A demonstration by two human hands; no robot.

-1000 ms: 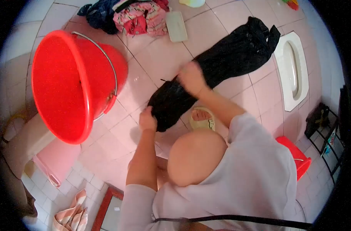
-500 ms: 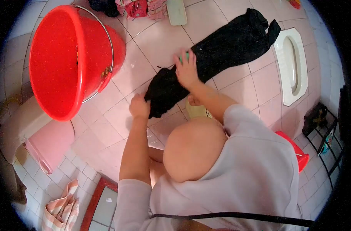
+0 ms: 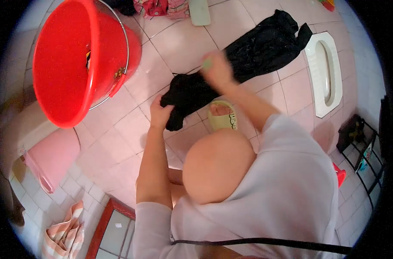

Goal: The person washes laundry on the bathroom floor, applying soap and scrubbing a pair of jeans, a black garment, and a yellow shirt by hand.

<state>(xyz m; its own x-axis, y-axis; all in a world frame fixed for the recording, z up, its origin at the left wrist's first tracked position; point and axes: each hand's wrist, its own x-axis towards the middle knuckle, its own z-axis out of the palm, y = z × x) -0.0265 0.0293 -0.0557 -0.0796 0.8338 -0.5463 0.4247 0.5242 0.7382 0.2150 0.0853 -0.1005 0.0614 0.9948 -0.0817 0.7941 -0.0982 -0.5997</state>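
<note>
Pink floor tiles (image 3: pixel 183 47) beneath a black garment (image 3: pixel 259 54), both hands (image 3: pixel 159 113) at it

Blurred right fingers (image 3: pixel 218 59) seemingly hold a green object (image 3: pixel 207 64).

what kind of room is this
Most likely a bathroom: a squat toilet is set in the pink tiled floor, and a large red bucket sits near the black cloth.

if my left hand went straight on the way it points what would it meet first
Probably the pink patterned clothes at the picture's top edge, beyond bare floor tiles, though depth is unclear. Your left hand holds one end of the black cloth.
</note>
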